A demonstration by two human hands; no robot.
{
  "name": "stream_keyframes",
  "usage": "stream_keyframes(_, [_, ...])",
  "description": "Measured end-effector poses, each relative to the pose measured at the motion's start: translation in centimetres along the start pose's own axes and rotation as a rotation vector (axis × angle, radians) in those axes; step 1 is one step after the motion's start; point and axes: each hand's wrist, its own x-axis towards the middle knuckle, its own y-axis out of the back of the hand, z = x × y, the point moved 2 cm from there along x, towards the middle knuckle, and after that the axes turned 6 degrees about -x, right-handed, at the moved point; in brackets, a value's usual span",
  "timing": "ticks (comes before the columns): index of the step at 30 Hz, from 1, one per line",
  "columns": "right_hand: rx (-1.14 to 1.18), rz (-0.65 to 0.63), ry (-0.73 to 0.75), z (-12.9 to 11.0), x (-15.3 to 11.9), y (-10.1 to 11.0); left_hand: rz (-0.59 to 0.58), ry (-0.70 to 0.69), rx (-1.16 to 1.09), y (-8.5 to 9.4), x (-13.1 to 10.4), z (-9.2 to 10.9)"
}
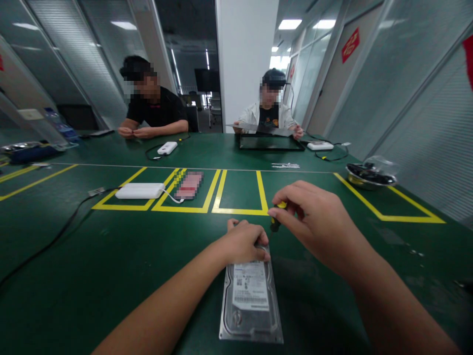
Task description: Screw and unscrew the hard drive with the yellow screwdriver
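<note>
A silver hard drive (251, 301) with a white label lies flat on the green table right in front of me. My left hand (246, 241) is closed over its far end, fingers wrapped around the edges and hiding that part. Pinched in my right hand (310, 217) is a screwdriver (274, 223) with a yellow and black handle, held upright near the drive's far right corner. The screwdriver's tip is too fine to make out, so I cannot tell whether it touches the drive.
Yellow tape outlines mark the table (177, 276). A white power bank (139, 191) is cabled to a phone (189, 185). A metal bowl of dark parts (369, 176) sits at the right, small screws (416, 251) nearer. Two people sit opposite, one holding a panel (264, 129).
</note>
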Motion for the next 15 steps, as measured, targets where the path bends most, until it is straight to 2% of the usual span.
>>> stream_keyframes(5, [0.013, -0.008, 0.029, 0.2, -0.3, 0.16, 0.015, 0.002, -0.006, -0.18, 0.04, -0.22])
stream_keyframes(10, [0.039, -0.034, -0.023, 0.06, -0.16, 0.19, 0.016, -0.009, -0.016, -0.27, 0.01, -0.29])
stream_keyframes(15, [0.024, -0.005, 0.002, -0.02, -0.11, 0.17, 0.027, -0.008, -0.004, -0.31, 0.0, -0.36])
